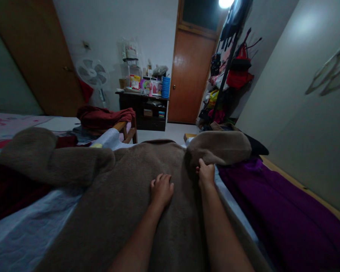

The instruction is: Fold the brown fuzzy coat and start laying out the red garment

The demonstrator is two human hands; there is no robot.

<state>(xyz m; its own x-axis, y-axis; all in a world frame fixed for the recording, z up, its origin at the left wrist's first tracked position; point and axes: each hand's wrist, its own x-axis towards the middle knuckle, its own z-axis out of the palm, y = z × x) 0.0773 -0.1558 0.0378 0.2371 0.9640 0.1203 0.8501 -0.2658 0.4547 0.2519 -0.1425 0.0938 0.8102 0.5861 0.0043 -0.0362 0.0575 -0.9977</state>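
Observation:
A brown fleecy coat lies spread over the bed, its collar end away from me. One sleeve stretches to the left and bends near its end; the other sleeve is on the right. My left hand rests on the middle of the coat with its fingers a little apart. At the base of the right sleeve, my right hand is closed on the coat's fabric, thumb on top. Some of its fingertips are hidden by the hand and cloth.
Purple cloth lies right of the coat, dark red cloth left, on a pale blue bedsheet. Beyond the bed are a chair draped with red cloth, a fan, a cluttered black cabinet and a wooden door.

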